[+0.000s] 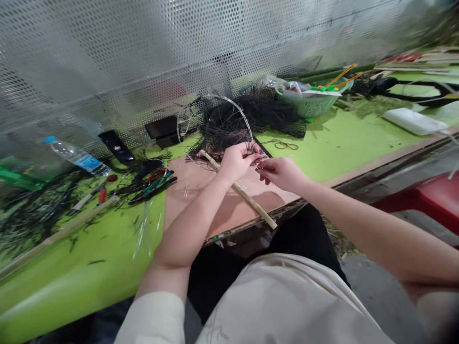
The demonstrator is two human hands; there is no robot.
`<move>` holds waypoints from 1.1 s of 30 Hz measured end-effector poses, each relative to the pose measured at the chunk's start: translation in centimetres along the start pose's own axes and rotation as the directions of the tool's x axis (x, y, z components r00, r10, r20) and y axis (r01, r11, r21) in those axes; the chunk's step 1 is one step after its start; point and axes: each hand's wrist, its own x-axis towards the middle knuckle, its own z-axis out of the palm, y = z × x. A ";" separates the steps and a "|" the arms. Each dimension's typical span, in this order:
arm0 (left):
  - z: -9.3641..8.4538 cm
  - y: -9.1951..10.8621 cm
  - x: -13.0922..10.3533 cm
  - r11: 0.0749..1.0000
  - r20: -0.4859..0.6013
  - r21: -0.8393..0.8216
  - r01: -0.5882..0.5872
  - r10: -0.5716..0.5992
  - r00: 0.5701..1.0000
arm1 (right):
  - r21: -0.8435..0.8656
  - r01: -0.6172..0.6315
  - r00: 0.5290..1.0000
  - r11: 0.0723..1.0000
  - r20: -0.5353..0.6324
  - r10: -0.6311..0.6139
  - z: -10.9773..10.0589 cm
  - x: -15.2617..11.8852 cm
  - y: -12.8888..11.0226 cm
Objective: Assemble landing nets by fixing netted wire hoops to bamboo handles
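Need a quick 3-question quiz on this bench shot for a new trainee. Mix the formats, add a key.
1. True or false: the green basket beside the dark fibre pile is empty.

2. Multiple choice: what colour is the cap of the clear bottle?
A) red
B) blue
C) orange

3. Short answer: which of the person's two hands is nearer to the white box, the left hand or the right hand?

Key: 1 false, it holds several items; 2 B; 3 the right hand.
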 end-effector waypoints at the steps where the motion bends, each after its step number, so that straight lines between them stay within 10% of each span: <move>1: 0.0 0.1 0.0 1.000 -0.013 0.026 0.002 -0.002 1.000 | -0.046 0.032 0.999 0.998 -0.007 -0.032 0.0 0.0 -0.1; 8: 0.1 0.5 -0.5 0.973 -0.092 0.231 0.024 -0.003 0.996 | -0.357 0.235 0.969 0.904 0.012 -0.247 0.8 0.1 -0.1; 17: -0.4 -0.9 0.1 0.978 -0.024 0.199 0.058 -0.054 0.998 | -0.604 0.211 0.978 0.768 0.129 -0.167 1.1 0.2 0.0; 33: -1.0 0.2 0.0 0.955 0.001 0.295 0.020 -0.021 1.000 | -0.358 0.177 0.984 0.917 0.081 -0.158 0.1 0.4 0.0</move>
